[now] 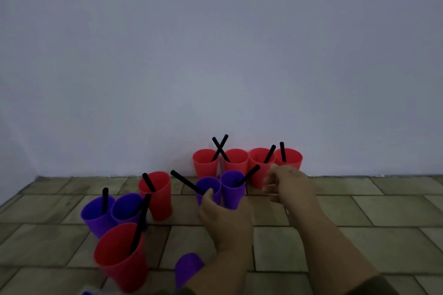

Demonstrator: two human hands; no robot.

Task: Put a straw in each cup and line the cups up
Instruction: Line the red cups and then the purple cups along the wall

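Note:
Four red cups stand in a row against the wall, from the leftmost [205,165] to the rightmost [290,158], each with a black straw. In front of them stand two purple cups. My left hand [224,218] grips the left purple cup [208,185], thumb at its rim; its straw [187,182] leans left. The right purple cup [233,190] holds a straw [248,175] leaning right. My right hand [287,187] is motion-blurred beside the third red cup [259,170], fingers loosely curled with nothing seen in them.
To the left is a loose cluster with straws: two purple cups [96,215] [125,208], a red cup [158,199] and a near red cup [122,258]. Another purple cup [188,268] is partly hidden by my left forearm. The floor [359,242] is tiled.

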